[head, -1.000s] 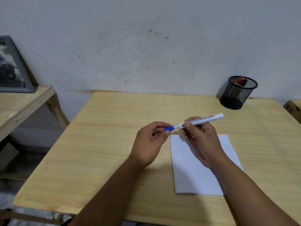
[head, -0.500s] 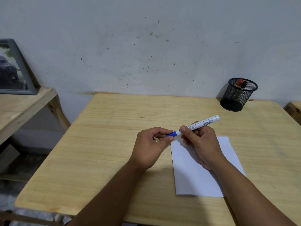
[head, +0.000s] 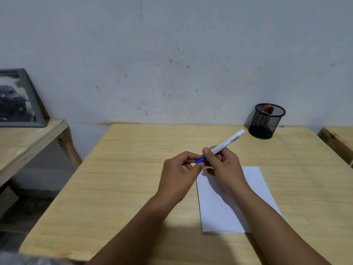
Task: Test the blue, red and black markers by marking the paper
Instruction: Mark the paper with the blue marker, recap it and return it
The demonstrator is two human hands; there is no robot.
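Observation:
My right hand (head: 224, 165) grips the white barrel of the blue marker (head: 228, 140), which tilts up to the right above the wooden table (head: 124, 178). My left hand (head: 178, 174) pinches the marker's blue cap (head: 200, 160) between thumb and fingers. Whether the cap is still seated on the barrel is hidden by my fingers. A white sheet of paper (head: 219, 213) lies flat under my right wrist. The red marker (head: 265, 108) and the black marker (head: 270, 110) stand in a black mesh cup (head: 266, 123) at the table's back right.
A framed car picture (head: 16, 99) leans on the wall on a lower wooden bench (head: 24, 142) at the left. Another wooden surface (head: 338, 138) shows at the right edge. The grey wall rises right behind the table.
The marker has tilted more steeply upward. More of the blue cap shows between my hands than before, while both hands keep their grip.

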